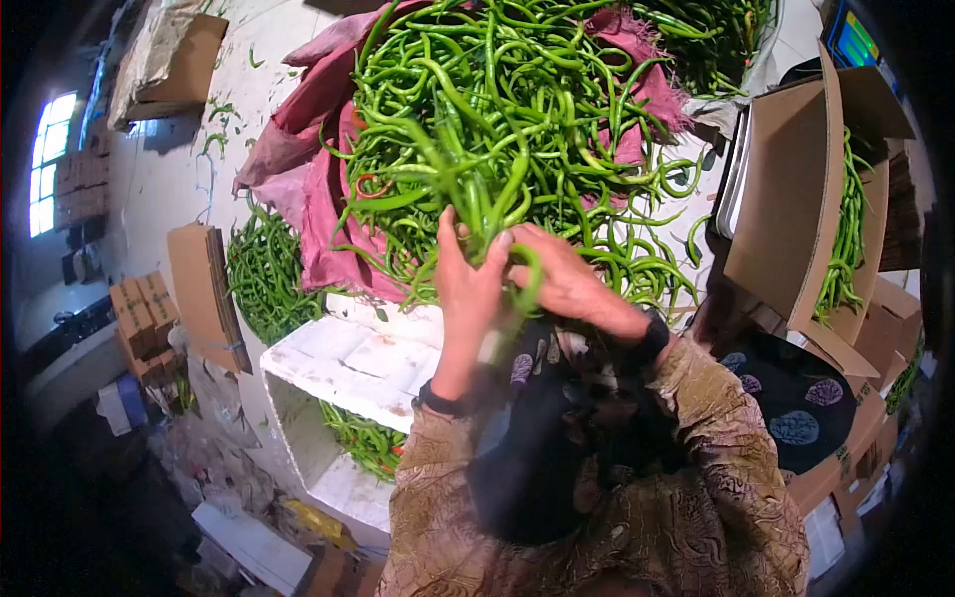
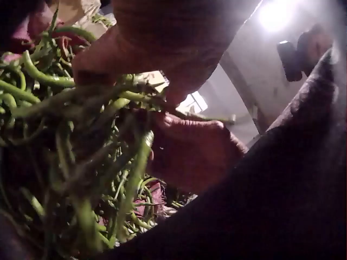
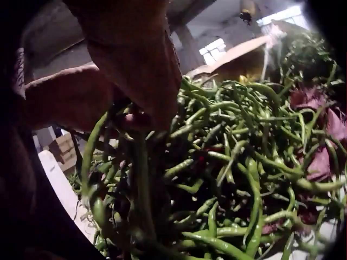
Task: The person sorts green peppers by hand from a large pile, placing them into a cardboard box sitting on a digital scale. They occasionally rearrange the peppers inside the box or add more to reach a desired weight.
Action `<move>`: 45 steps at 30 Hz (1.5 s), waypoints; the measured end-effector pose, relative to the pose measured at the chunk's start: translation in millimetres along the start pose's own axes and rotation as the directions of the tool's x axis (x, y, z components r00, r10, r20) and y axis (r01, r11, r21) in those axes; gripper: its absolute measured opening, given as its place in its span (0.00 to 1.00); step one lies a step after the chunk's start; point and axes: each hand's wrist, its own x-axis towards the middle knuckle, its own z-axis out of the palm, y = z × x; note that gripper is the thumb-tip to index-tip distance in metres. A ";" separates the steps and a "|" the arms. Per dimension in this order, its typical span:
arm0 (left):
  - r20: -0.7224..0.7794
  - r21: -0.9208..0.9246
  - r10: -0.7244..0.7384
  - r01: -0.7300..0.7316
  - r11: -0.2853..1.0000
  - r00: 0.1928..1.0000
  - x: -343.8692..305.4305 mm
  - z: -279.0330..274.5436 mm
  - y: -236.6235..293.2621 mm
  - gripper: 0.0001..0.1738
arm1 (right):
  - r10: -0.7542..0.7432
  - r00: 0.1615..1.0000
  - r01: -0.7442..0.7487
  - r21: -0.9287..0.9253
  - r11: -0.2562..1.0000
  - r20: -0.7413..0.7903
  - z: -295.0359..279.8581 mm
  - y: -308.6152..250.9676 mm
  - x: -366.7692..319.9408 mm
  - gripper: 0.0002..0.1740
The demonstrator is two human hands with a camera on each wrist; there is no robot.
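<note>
A handful of long green chili peppers (image 1: 477, 194) stands up out of my left hand (image 1: 466, 284), which grips it near the lower end. My right hand (image 1: 567, 277) meets the left one there, its fingers curled at the stem ends and pinching peppers. One curved chili pepper (image 1: 534, 274) hangs down between the two hands. In the left wrist view, the fingertips of the right hand (image 2: 190, 143) sit close under the left hand (image 2: 157, 43). Just beyond both hands lies a big heap of green chili peppers (image 1: 587, 109) on pink cloth (image 1: 323, 224).
A white foam box (image 1: 348, 363) with peppers inside stands at the lower left. Another pepper pile (image 1: 269, 274) lies left of the cloth. To the right is an open cardboard box (image 1: 781, 209) holding peppers. Flattened cardboard (image 1: 204, 294) leans at the left.
</note>
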 end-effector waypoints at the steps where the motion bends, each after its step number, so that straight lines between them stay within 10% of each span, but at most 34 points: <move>1: 0.007 0.029 -0.034 0.034 0.999 0.999 1.8 -0.2 0.7 0.50 | -0.037 0.995 0.036 -0.011 0.999 -0.088 7.1 -0.6 -1.3 0.31; 6: 0.095 -0.139 -0.091 0.104 0.985 0.991 20.7 1.4 -21.0 0.45 | -0.098 0.987 0.090 -0.065 0.994 -0.131 15.6 10.4 5.8 0.32; 9: 0.034 0.152 0.018 -0.023 0.988 0.999 24.1 3.6 -5.3 0.40 | -0.083 0.995 0.080 -0.054 0.995 -0.053 29.8 30.6 -1.2 0.32; 18: 0.262 -0.371 -0.058 0.156 0.916 0.963 18.2 -21.3 33.0 0.26 | -0.189 0.970 0.173 -0.110 0.979 -0.154 -11.1 -59.4 -33.3 0.21; 23: 0.137 -0.719 0.033 0.076 0.691 0.990 -6.2 -56.9 86.1 0.30 | -0.500 0.782 0.405 -0.307 0.861 -0.371 -45.2 -113.2 -66.2 0.16; 27: 0.103 -0.635 0.166 -0.064 0.769 0.981 -7.0 -85.7 105.7 0.32 | -0.016 0.844 0.029 0.016 0.999 -0.536 -73.5 -117.0 -84.9 0.08; 30: 0.261 -0.881 0.235 0.131 0.455 0.936 3.3 -97.0 121.7 0.30 | 0.180 0.902 -0.094 0.229 0.969 -0.392 -82.8 -98.1 -101.3 0.10; 33: 0.314 -0.945 0.368 0.253 0.206 0.875 -7.3 -111.8 153.4 0.31 | 0.226 0.894 -0.070 0.379 0.923 -0.387 -91.7 -102.1 -118.2 0.10; 37: 0.350 -0.935 0.419 0.288 0.206 0.838 -30.6 -120.1 187.2 0.32 | 0.234 0.892 -0.033 0.461 0.887 -0.386 -108.6 -109.5 -135.3 0.10; 42: 0.426 -0.902 0.490 0.399 0.164 0.761 -70.9 -114.3 207.6 0.33 | -0.053 0.860 0.149 0.151 0.977 -0.507 -135.0 -136.0 -147.2 0.12; 45: 0.455 -0.885 0.487 0.438 0.157 0.745 -87.6 -104.2 209.7 0.33 | -0.408 0.880 0.389 -0.124 0.913 -0.242 -145.6 -150.6 -154.8 0.22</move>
